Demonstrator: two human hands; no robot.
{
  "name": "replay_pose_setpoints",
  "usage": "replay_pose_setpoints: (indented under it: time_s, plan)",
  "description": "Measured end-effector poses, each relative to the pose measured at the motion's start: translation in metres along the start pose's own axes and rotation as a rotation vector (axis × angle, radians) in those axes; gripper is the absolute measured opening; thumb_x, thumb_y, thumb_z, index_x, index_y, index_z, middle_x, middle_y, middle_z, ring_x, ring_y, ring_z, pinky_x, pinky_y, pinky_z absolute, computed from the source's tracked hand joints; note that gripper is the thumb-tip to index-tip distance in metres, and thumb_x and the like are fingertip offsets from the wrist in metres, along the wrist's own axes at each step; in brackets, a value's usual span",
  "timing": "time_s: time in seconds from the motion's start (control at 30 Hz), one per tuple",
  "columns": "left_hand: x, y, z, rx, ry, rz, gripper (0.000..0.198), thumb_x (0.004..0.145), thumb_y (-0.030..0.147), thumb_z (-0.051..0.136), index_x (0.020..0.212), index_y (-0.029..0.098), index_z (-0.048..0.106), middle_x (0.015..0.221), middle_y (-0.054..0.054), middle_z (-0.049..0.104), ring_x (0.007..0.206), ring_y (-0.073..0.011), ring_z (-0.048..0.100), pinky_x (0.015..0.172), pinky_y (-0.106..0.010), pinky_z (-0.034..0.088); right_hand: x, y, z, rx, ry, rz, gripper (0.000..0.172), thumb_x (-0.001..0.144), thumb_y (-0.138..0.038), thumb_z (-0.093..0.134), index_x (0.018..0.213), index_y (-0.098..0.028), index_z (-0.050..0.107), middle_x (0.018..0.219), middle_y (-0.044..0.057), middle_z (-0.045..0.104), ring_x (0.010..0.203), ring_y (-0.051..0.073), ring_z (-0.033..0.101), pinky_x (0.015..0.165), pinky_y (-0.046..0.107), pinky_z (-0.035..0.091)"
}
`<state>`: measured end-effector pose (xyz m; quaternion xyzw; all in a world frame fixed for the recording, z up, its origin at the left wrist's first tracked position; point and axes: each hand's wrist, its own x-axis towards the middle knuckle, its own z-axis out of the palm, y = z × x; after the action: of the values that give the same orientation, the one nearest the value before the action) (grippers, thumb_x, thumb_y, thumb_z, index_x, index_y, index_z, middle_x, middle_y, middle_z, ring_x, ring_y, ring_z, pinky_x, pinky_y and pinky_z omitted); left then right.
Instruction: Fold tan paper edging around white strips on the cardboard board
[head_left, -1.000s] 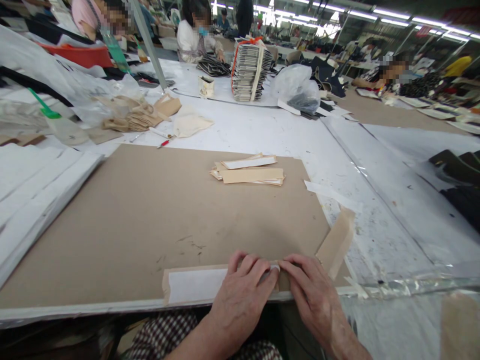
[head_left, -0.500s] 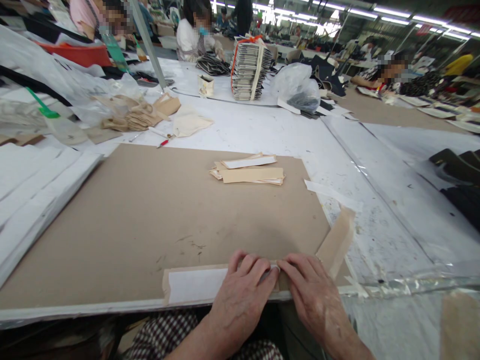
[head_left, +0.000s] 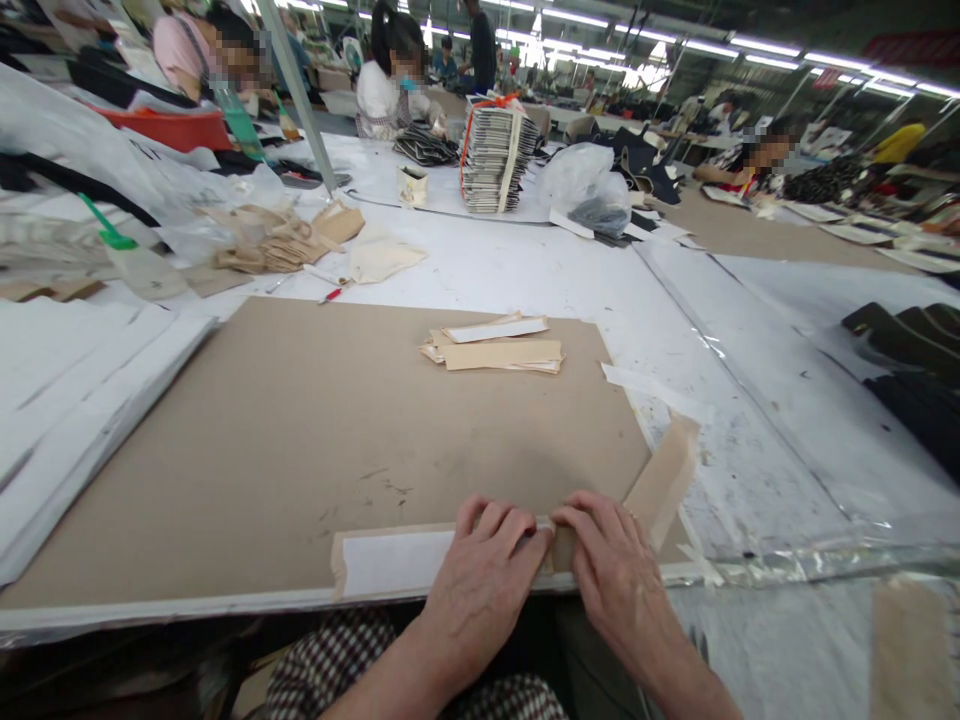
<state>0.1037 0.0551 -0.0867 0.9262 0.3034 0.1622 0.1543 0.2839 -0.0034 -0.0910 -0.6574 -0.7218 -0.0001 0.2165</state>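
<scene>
A beige strip with a white panel on top (head_left: 394,564) lies along the front edge of the brown board (head_left: 300,430). My left hand (head_left: 487,570) rests over its right part, fingers curled and pressing down on it, thumb against the forefinger. Close beside it, my right hand (head_left: 619,560) has bent fingers at the strip's right end, the fingertips almost meeting my left hand. Both hands are closed on the strip; its end is mostly covered by the fingers. Further back on the board lies a small pile of similar beige and white strips (head_left: 502,355).
Beige tape (head_left: 664,480) sticks across the board's right edge. White sheets (head_left: 90,370) are stacked at left. Behind are tan fabric pieces (head_left: 277,240), a red pen (head_left: 330,296), a tied stack (head_left: 499,160) and a plastic bag (head_left: 585,190). Co-workers sit beyond.
The camera view has shifted slightly. My fingers stay at the strip's right end, with my right fingertips raised a little. The strip lies in the same place on the board.
</scene>
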Motion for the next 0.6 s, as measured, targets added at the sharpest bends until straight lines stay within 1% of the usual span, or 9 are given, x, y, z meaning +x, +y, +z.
replay_pose_setpoints:
  time_s: [0.07,0.13,0.23,0.3,0.37,0.47,0.6]
  plan:
    - [0.000,0.000,0.000,0.011,0.018,0.002,0.027,0.097,0.016,0.048,0.122,0.025,0.054,0.108,-0.003,0.059,0.101,-0.0221,0.049,0.100,-0.045,0.031,-0.001,0.005,0.001,0.075,0.017,0.035,0.028,0.090,-0.008,0.041,0.108,-0.023,0.055,0.120,0.009,0.055,0.111,0.026,0.052,0.094,0.050,0.045]
    - [0.000,0.000,0.000,0.010,0.029,0.006,0.027,0.097,0.016,0.049,0.122,0.025,0.055,0.109,-0.003,0.059,0.101,-0.0221,0.049,0.100,-0.045,0.031,-0.003,0.009,0.002,0.139,0.065,0.073,0.019,0.091,-0.011,0.042,0.102,-0.022,0.054,0.124,0.010,0.054,0.116,0.026,0.051,0.096,0.049,0.045]
    - [0.000,0.001,0.000,0.002,0.026,0.010,0.026,0.097,0.017,0.050,0.121,0.025,0.055,0.110,-0.003,0.059,0.101,-0.0225,0.049,0.100,-0.044,0.031,-0.008,0.009,0.002,0.223,0.141,0.101,0.011,0.093,-0.015,0.046,0.099,-0.022,0.053,0.121,0.010,0.054,0.115,0.024,0.053,0.095,0.045,0.048]
    - [0.000,0.001,-0.001,0.000,0.019,0.006,0.025,0.097,0.018,0.048,0.120,0.025,0.055,0.110,-0.003,0.059,0.102,-0.0227,0.049,0.100,-0.044,0.031,-0.014,0.005,0.003,0.244,0.168,0.068,0.014,0.094,-0.014,0.047,0.102,-0.022,0.055,0.116,0.009,0.056,0.111,0.022,0.054,0.093,0.040,0.049]
    - [0.000,0.001,-0.001,-0.005,0.016,0.001,0.025,0.098,0.019,0.047,0.121,0.025,0.055,0.110,-0.003,0.058,0.102,-0.0228,0.049,0.100,-0.045,0.031,-0.020,0.002,0.004,0.226,0.167,0.013,0.021,0.095,-0.012,0.047,0.108,-0.023,0.057,0.114,0.008,0.057,0.108,0.020,0.055,0.093,0.038,0.048]
    - [0.000,0.001,-0.001,-0.014,0.023,0.003,0.025,0.099,0.020,0.046,0.122,0.024,0.055,0.109,-0.003,0.058,0.103,-0.0231,0.048,0.100,-0.045,0.030,-0.025,-0.001,0.006,0.181,0.149,-0.059,0.028,0.093,-0.008,0.047,0.114,-0.024,0.058,0.114,0.008,0.056,0.106,0.020,0.054,0.091,0.038,0.048]
    - [0.000,0.002,-0.001,-0.026,0.034,-0.009,0.021,0.100,0.023,0.045,0.117,0.024,0.057,0.107,-0.003,0.058,0.101,-0.0230,0.048,0.098,-0.045,0.031,-0.024,0.000,0.005,0.141,0.114,-0.125,0.032,0.091,-0.003,0.046,0.115,-0.022,0.058,0.112,0.008,0.057,0.102,0.021,0.053,0.085,0.039,0.047]
